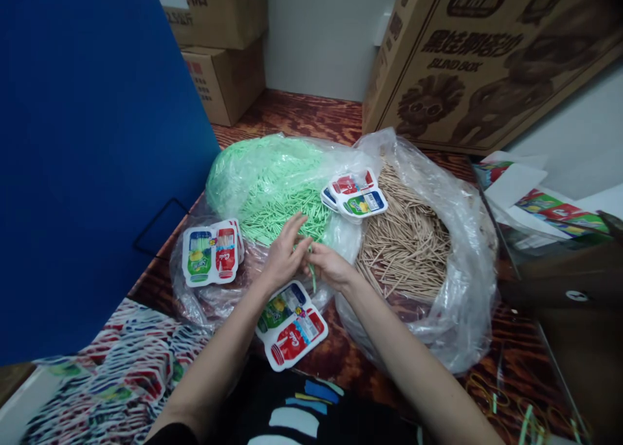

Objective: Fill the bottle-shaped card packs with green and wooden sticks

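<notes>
Black printed shirt (287,409) is lying below right hand (333,266) clamping thin green sticks (313,279), grip unclear in left hand (285,253); more are remaining beyond.

"What sort of place is shown here?"

"It can be taken for a small packing workshop."

"How can that be told?"

"Brown boxes (241,75) are stacked near a pale wall (316,36). Many green sticks (280,215) and tan sticks (409,244) are kept in clear bags (470,302). Printed packs (141,367) are heaped in a big pile."

"Is more seen?"

"Yellow rubber bands (494,386) are scattered at the side."
</notes>
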`<state>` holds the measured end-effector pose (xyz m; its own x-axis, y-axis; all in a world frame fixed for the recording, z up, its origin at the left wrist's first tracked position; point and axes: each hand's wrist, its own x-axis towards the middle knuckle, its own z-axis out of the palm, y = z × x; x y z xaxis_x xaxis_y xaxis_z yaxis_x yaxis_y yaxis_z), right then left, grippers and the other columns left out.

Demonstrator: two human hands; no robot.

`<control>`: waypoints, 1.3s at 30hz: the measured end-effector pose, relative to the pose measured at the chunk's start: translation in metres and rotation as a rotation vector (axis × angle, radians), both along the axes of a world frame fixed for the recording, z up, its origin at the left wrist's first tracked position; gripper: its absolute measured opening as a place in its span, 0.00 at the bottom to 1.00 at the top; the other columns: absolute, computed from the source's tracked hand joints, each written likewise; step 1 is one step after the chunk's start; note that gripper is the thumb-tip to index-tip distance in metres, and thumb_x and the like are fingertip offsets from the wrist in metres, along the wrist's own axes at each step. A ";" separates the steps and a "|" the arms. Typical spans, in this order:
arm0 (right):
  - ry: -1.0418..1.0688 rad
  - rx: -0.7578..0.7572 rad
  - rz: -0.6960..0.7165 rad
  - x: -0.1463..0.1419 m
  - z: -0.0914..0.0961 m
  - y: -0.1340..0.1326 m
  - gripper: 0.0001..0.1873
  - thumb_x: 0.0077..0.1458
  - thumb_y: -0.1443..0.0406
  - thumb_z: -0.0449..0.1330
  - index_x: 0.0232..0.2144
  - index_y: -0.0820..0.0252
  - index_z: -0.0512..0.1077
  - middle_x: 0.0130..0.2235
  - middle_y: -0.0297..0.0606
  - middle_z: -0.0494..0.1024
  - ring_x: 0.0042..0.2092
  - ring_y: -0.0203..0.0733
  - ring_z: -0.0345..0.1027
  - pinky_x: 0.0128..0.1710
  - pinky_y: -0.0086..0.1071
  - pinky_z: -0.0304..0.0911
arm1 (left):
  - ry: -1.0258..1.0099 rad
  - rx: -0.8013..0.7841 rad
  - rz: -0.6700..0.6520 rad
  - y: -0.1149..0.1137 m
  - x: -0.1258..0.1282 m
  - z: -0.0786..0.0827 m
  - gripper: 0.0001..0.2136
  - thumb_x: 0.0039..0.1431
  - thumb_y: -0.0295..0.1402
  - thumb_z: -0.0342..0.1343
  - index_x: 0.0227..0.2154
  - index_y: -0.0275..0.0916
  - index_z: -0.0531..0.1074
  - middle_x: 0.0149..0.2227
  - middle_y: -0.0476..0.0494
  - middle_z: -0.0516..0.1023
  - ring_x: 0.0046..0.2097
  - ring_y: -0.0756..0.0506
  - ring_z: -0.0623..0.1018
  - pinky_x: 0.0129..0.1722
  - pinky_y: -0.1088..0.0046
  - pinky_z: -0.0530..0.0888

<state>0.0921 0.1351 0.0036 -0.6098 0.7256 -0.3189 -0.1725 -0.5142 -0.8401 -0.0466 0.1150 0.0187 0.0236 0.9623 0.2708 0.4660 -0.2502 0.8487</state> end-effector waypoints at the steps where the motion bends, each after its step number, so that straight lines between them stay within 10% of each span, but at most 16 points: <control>1: -0.023 0.075 -0.077 0.000 0.003 -0.001 0.11 0.48 0.61 0.63 0.30 0.60 0.66 0.23 0.28 0.68 0.23 0.30 0.60 0.24 0.25 0.56 | -0.025 0.022 0.065 -0.004 -0.005 0.001 0.17 0.62 0.34 0.50 0.54 0.42 0.66 0.58 0.39 0.67 0.53 0.43 0.72 0.53 0.63 0.69; 10: -0.470 0.593 -0.310 -0.007 -0.038 -0.048 0.06 0.58 0.61 0.50 0.33 0.57 0.63 0.32 0.35 0.72 0.37 0.42 0.68 0.40 0.35 0.62 | -0.125 -0.122 0.250 -0.051 -0.020 -0.024 0.12 0.62 0.35 0.50 0.45 0.40 0.72 0.46 0.41 0.76 0.46 0.44 0.76 0.45 0.67 0.73; 26: -0.473 0.675 -0.271 -0.007 -0.048 -0.052 0.07 0.59 0.63 0.49 0.29 0.56 0.62 0.30 0.34 0.68 0.34 0.41 0.64 0.37 0.33 0.61 | -0.069 -0.063 -0.027 -0.050 -0.008 -0.025 0.15 0.63 0.27 0.44 0.47 0.42 0.73 0.47 0.42 0.75 0.50 0.44 0.73 0.52 0.64 0.69; 39: -0.302 0.626 -0.217 0.002 -0.041 -0.057 0.07 0.59 0.63 0.53 0.32 0.57 0.69 0.33 0.35 0.73 0.39 0.41 0.68 0.43 0.33 0.61 | -0.069 -0.108 0.013 -0.066 -0.013 -0.022 0.10 0.63 0.31 0.48 0.40 0.38 0.73 0.41 0.41 0.77 0.45 0.44 0.75 0.46 0.67 0.70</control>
